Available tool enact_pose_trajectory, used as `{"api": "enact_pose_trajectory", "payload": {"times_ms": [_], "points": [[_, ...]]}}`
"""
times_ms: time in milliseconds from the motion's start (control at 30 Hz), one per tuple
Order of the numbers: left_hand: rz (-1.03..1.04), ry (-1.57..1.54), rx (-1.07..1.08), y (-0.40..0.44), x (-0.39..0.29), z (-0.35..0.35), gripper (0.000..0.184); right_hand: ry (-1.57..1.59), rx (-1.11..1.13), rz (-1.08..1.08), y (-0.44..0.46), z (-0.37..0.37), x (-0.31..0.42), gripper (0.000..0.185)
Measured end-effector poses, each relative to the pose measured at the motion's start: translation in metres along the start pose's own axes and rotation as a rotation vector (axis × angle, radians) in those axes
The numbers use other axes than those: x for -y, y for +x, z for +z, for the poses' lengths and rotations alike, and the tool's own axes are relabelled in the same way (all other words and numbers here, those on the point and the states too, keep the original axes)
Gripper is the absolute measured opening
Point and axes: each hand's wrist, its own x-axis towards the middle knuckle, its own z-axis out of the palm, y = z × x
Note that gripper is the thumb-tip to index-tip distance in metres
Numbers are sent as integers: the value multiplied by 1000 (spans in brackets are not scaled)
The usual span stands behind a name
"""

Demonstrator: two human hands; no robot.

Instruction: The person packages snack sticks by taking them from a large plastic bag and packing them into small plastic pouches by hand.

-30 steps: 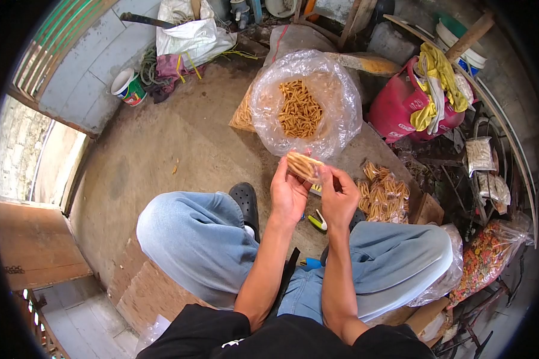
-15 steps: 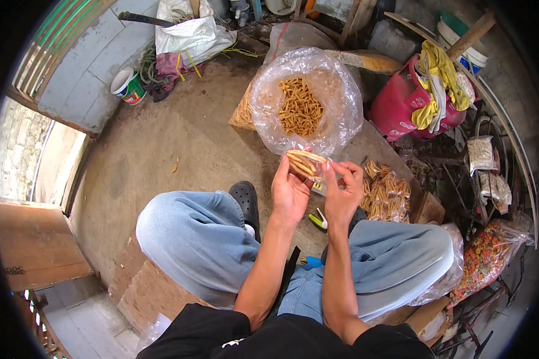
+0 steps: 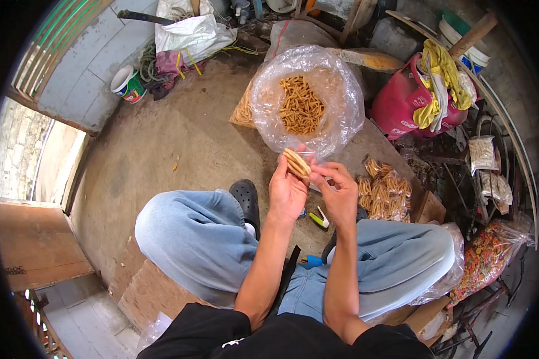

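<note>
A small clear packet of stick snacks [image 3: 297,163] is held between my hands, above the near rim of the big bag. My left hand [image 3: 288,190] wraps its fingers round the packet from the left. On the right, my right hand [image 3: 336,186] pinches the packet's clear plastic at its right end. Beyond them stands a large open plastic bag [image 3: 341,122] with a heap of brown stick snacks [image 3: 302,106] inside. Several filled packets [image 3: 384,192] lie in a pile to the right of my right hand. A green stapler-like tool [image 3: 319,219] rests on the floor below my hands.
Pink gas cylinders [image 3: 397,105] with yellow and white cloths [image 3: 440,84] stand at the right. Farther down that side is a bag of colourful snacks [image 3: 482,257]. A small bucket [image 3: 127,84] and a white sack [image 3: 188,36] are at the upper left.
The packet has tilted more steeply between my hands. My right hand has shifted slightly left and down, its fingers now close against the packet's lower right end.
</note>
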Motion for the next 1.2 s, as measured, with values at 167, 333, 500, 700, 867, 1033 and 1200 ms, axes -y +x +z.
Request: {"api": "enact_pose_trajectory", "payload": {"times_ms": [167, 333, 500, 700, 867, 1033, 1200], "points": [[-65, -15, 65, 9, 0, -24, 33, -167, -52, 10, -3, 10, 9, 18], [-110, 6, -56, 7, -4, -18, 34, -177, 3, -27, -2, 8, 3, 19], [-211, -96, 57, 18, -2, -43, 32, -401, -20, -205, -1, 11, -9, 14], [-144, -269, -104, 27, -9, -46, 29, 75, -110, -70, 16, 8, -25, 9], [-155, -267, -114, 24, -6, -40, 24, -106, -166, 132, 91, 33, -83, 20], [-182, -279, -123, 22, -1, -33, 25, -277, 38, -42, 165, 88, -162, 23], [-167, -268, -144, 25, -3, -27, 27, -583, 210, -71, 199, 119, -175, 22]]}}
